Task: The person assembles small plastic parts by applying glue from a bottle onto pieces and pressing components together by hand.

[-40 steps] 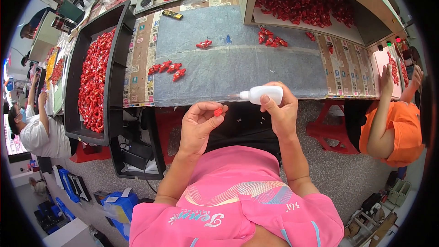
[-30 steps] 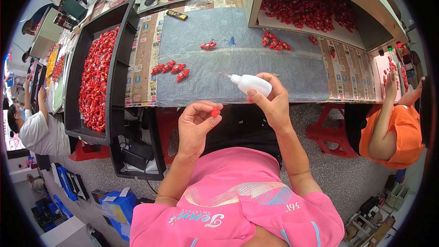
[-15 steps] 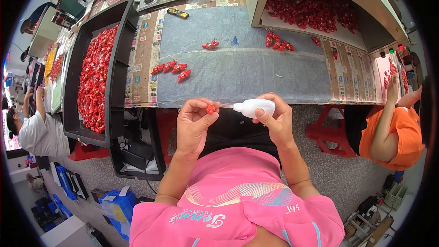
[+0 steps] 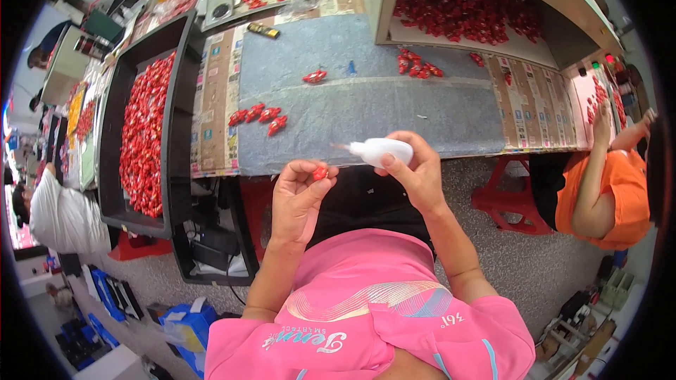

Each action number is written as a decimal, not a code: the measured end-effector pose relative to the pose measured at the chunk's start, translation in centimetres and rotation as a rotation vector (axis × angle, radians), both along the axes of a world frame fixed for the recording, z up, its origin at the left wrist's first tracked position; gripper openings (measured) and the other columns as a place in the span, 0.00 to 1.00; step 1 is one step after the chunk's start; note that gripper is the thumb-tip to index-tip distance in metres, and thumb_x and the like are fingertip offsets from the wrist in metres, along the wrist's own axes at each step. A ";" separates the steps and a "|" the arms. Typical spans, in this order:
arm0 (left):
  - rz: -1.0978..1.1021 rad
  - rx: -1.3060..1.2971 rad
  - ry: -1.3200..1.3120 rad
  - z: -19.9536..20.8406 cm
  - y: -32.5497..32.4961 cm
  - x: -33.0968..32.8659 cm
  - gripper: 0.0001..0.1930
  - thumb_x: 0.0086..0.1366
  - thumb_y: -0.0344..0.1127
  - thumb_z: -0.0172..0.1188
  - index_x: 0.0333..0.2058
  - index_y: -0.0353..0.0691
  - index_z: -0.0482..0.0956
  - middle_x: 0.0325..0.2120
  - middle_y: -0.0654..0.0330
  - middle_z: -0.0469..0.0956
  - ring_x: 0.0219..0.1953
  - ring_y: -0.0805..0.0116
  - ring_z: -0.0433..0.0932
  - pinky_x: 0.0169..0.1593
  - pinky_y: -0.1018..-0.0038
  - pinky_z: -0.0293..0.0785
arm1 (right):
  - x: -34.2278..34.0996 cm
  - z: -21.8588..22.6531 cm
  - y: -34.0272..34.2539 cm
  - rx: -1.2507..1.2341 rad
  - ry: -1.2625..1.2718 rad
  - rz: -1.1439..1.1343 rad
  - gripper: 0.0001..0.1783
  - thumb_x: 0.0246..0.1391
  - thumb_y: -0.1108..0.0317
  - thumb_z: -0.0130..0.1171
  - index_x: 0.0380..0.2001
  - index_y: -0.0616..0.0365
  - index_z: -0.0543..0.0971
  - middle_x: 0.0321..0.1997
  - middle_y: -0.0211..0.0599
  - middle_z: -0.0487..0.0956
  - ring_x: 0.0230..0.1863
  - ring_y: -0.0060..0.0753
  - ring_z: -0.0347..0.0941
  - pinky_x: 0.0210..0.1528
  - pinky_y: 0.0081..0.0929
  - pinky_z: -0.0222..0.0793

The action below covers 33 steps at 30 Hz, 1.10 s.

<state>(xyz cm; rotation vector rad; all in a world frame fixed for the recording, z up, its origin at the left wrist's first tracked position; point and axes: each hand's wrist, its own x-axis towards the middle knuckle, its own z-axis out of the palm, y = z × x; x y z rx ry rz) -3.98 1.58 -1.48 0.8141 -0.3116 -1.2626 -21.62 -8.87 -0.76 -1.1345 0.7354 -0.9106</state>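
The left hand (image 4: 297, 197) pinched a small, rounded, glossy red piece (image 4: 320, 173) near the front edge of the cloth-like blue-grey worktop (image 4: 366, 109); holding it still seemed wise. Rightward, a slim nozzle (image 4: 343, 146) tipped a smooth white squeeze bottle (image 4: 386, 150), gripped by the right hand (image 4: 421, 177); light pressure seemed best.

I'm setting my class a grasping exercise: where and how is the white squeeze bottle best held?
I'd grip the white squeeze bottle around its rounded body, coming from the right. The body is wider than the thin nozzle, which points left and is probably best left clear. The right hand holds it by the body.
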 end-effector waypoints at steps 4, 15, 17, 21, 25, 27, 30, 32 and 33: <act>0.078 -0.009 -0.367 0.1 0.2 -0.4 0.13 0.52 0.15 0.60 0.35 0.36 0.72 0.37 0.55 0.76 0.41 0.65 0.77 0.46 0.73 0.74 | 1.7 0.4 -2.7 -0.204 0.107 -0.087 0.17 0.49 0.68 0.64 0.40 0.64 0.74 0.36 0.36 0.77 0.36 0.26 0.75 0.36 0.22 0.71; 0.259 -0.244 -1.519 2.3 -1.1 0.2 0.11 0.45 0.13 0.62 0.26 0.34 0.77 0.30 0.55 0.78 0.34 0.63 0.78 0.37 0.74 0.75 | 4.6 -1.6 -6.3 -0.568 0.381 -0.073 0.21 0.45 0.72 0.62 0.45 0.60 0.72 0.42 0.43 0.77 0.46 0.44 0.73 0.48 0.34 0.66; 0.266 -0.278 -1.553 2.2 -1.4 0.3 0.11 0.45 0.13 0.62 0.26 0.34 0.77 0.30 0.55 0.78 0.34 0.63 0.78 0.37 0.74 0.75 | 4.2 -1.4 -6.5 -0.600 0.357 -0.108 0.23 0.45 0.73 0.61 0.48 0.59 0.71 0.44 0.44 0.76 0.48 0.45 0.72 0.50 0.35 0.66; 0.292 -0.297 -1.640 1.9 -1.7 0.7 0.11 0.44 0.13 0.63 0.26 0.35 0.78 0.30 0.55 0.78 0.34 0.62 0.78 0.38 0.74 0.75 | 2.6 -0.1 -8.3 -0.787 0.337 -0.246 0.20 0.45 0.76 0.58 0.45 0.59 0.74 0.46 0.44 0.76 0.49 0.46 0.71 0.52 0.36 0.65; 0.277 -0.235 -1.562 1.7 -1.2 0.5 0.10 0.45 0.15 0.63 0.27 0.35 0.78 0.30 0.56 0.78 0.34 0.64 0.77 0.38 0.74 0.74 | 1.1 0.9 -14.6 -1.029 0.592 -0.414 0.16 0.45 0.78 0.54 0.40 0.56 0.78 0.46 0.42 0.77 0.47 0.47 0.70 0.52 0.37 0.66; 0.244 -0.186 -1.334 1.5 -1.2 0.0 0.10 0.47 0.16 0.64 0.28 0.35 0.77 0.30 0.57 0.78 0.34 0.66 0.77 0.39 0.75 0.74 | 1.1 0.4 -18.3 -1.038 0.708 -0.404 0.15 0.44 0.78 0.53 0.38 0.56 0.79 0.44 0.42 0.78 0.46 0.48 0.70 0.52 0.37 0.66; 0.198 -0.183 -1.234 1.3 -0.7 -0.6 0.10 0.49 0.17 0.65 0.29 0.36 0.77 0.32 0.57 0.78 0.36 0.68 0.77 0.40 0.77 0.74 | 2.2 -0.4 -22.2 -1.123 0.887 -0.387 0.13 0.43 0.76 0.53 0.32 0.55 0.81 0.38 0.42 0.79 0.44 0.48 0.71 0.51 0.37 0.67; 0.182 -0.174 -1.086 1.0 -0.4 -1.3 0.09 0.50 0.17 0.64 0.30 0.36 0.77 0.33 0.57 0.77 0.36 0.68 0.77 0.41 0.77 0.74 | 2.9 -1.3 -23.6 -1.192 0.954 -0.381 0.11 0.42 0.75 0.53 0.28 0.55 0.82 0.33 0.43 0.79 0.42 0.48 0.72 0.49 0.36 0.68; 0.166 -0.160 -0.935 0.9 -0.1 -1.4 0.09 0.51 0.17 0.64 0.30 0.36 0.76 0.34 0.56 0.77 0.37 0.68 0.77 0.43 0.77 0.74 | 3.5 -1.4 -23.8 -1.163 1.006 -0.368 0.11 0.42 0.74 0.52 0.29 0.54 0.82 0.32 0.43 0.80 0.42 0.48 0.73 0.48 0.38 0.69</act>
